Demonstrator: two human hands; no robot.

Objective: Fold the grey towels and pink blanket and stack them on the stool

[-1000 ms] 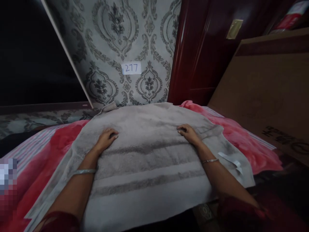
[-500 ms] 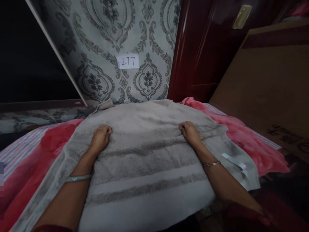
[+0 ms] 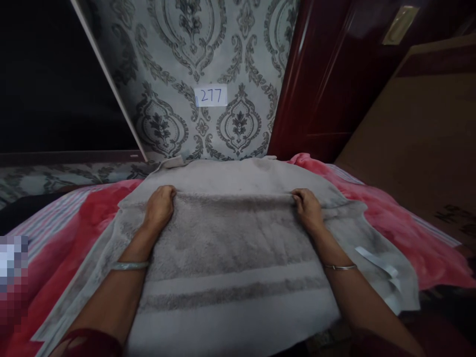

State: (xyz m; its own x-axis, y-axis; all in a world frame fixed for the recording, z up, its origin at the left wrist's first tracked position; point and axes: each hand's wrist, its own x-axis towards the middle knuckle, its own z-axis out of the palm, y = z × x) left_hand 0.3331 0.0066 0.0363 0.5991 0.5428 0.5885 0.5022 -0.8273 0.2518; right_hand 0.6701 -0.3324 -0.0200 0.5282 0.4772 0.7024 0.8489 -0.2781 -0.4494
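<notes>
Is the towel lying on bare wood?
No, the towel lies on a red blanket, gripped by both hands.

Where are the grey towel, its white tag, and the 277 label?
grey towel [image 3: 230, 258]: head view, middle of its pile.
white tag [image 3: 377, 260]: head view, loop of the ribbon at the towel's right edge.
277 label [image 3: 210, 95]: head view, the written number.

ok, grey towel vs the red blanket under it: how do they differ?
The grey towel lies on top, pinched into a raised fold by the left hand and right hand; the red blanket lies beneath, untouched. The towel has woven bands and a white tag; the blanket is plain red here. Both look like soft pile fabric.
</notes>
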